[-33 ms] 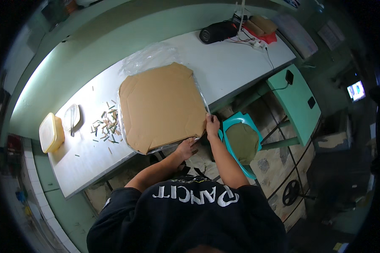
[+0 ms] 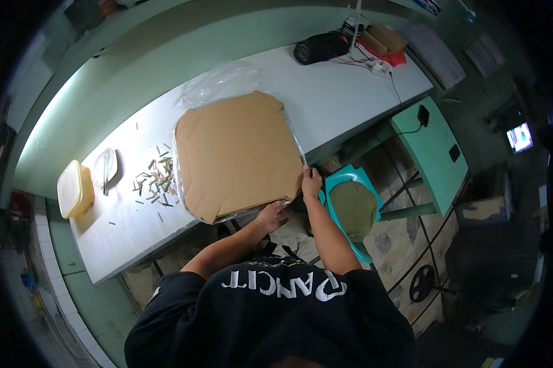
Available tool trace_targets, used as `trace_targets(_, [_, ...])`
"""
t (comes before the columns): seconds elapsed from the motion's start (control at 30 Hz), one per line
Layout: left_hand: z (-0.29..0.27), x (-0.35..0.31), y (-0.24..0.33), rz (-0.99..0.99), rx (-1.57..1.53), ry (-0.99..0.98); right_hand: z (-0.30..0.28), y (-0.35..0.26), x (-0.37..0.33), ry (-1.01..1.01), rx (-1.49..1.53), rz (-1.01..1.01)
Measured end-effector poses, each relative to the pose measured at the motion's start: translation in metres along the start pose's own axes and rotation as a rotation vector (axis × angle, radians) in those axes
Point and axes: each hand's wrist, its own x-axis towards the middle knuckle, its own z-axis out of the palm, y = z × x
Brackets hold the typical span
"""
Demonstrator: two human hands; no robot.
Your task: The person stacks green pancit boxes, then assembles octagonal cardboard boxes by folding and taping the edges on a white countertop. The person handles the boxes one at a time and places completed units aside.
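A large brown cardboard piece [image 2: 236, 156] with cut corners lies flat on the white table, clear plastic showing around its edges. At its near right corner my right hand [image 2: 311, 183] is closed on the edge, thumb uppermost. My left hand [image 2: 270, 217] holds the near edge a little to the left, its fingertips at the cardboard's rim and partly hidden. A crumpled clear plastic sheet [image 2: 224, 83] rests behind the cardboard. Several small thin sticks or tubes [image 2: 158, 178] are scattered to its left; their exact kind cannot be told.
On the white table [image 2: 123, 245] are a yellowish lidded tub [image 2: 74, 190], a small white dish [image 2: 104, 168] with a utensil, and a black cylindrical speaker [image 2: 319, 49] with cables. At right are a turquoise plastic chair [image 2: 377, 199] and a green side table [image 2: 439, 147] with a phone.
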Motion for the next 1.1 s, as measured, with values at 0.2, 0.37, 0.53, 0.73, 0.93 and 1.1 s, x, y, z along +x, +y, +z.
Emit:
trace_targets(0.2, [0.004,-0.001,0.004,-0.057,-0.016,0.009,0.001,0.012,0.027,0.008,-0.297,-0.160])
trace_targets(0.37, [0.008,-0.003,0.001,0.012,0.020,-0.014,0.005,0.012,0.025,-0.039,0.138,0.352])
trace_targets(0.53, [0.009,0.000,-0.001,-0.033,-0.102,0.018,-0.007,-0.004,0.034,-0.085,0.678,0.407])
trace_targets(0.73, [-0.009,0.020,-0.015,0.274,0.321,-0.192,-0.016,-0.010,0.073,-0.477,0.097,0.311])
trace_targets(0.93, [-0.012,0.030,-0.024,0.180,-0.186,0.089,-0.001,0.005,0.053,-0.154,0.330,0.600])
trace_targets(1.1, [-0.033,0.025,-0.018,0.090,-0.036,0.254,0.008,0.034,0.043,-0.266,0.635,0.669])
